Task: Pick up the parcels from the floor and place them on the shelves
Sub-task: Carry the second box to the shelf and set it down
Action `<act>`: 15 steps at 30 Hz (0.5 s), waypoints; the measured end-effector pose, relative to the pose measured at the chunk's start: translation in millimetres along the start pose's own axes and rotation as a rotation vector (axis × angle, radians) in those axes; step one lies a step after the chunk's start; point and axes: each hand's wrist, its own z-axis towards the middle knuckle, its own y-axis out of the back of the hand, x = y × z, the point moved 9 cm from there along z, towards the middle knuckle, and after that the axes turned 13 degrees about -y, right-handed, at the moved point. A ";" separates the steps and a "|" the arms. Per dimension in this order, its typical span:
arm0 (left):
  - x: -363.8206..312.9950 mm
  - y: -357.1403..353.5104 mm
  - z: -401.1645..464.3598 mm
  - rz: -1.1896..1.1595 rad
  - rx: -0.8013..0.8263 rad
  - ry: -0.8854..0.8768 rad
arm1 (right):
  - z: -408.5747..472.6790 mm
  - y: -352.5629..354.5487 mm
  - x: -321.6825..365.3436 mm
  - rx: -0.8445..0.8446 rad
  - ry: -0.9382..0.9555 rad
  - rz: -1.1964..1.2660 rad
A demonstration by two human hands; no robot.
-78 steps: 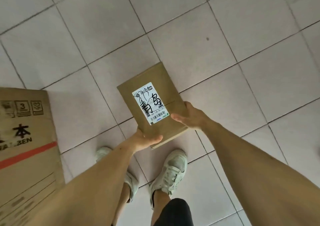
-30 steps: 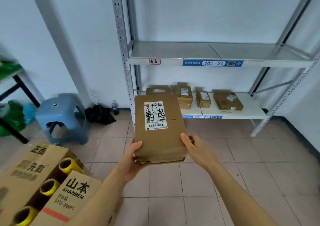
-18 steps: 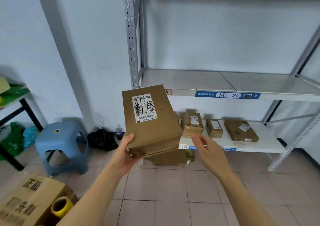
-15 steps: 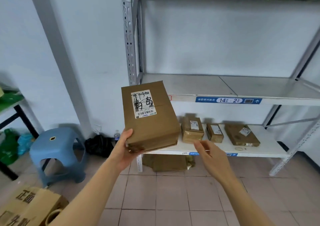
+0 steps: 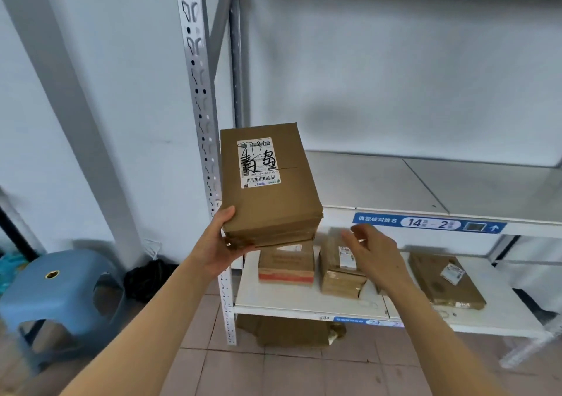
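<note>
A brown cardboard parcel [image 5: 270, 183] with a white label and black handwriting is held up at the left end of the grey metal shelf [image 5: 425, 189]. My left hand [image 5: 220, 243] grips its near left corner from below. My right hand [image 5: 375, 252] is off the parcel, fingers apart, a little to its right and lower. The parcel's far end reaches over the front edge of the middle shelf board, which bears a blue "14-2" tag [image 5: 428, 223].
The lower white shelf [image 5: 304, 301] holds several brown parcels [image 5: 342, 271], one flat [image 5: 445, 280] at the right. Another box [image 5: 289, 332] lies on the floor under it. A perforated shelf post [image 5: 200, 91] stands left of the parcel. A blue stool [image 5: 60, 289] stands at the lower left.
I have turned from the floor to the shelves and come closer. The parcel rose toward the middle shelf. My right hand let go, so only my left hand holds it.
</note>
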 end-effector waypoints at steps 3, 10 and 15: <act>-6.0 -10.2 39.8 0.000 -0.017 -0.021 | 61.9 8.1 35.6 -0.005 0.048 -0.007; -18.1 -24.0 137.2 -0.006 -0.041 -0.063 | 169.0 -1.8 77.2 -0.007 0.107 0.006; -18.8 -35.3 209.3 0.035 -0.047 -0.018 | 218.7 -25.5 76.7 0.020 0.072 -0.001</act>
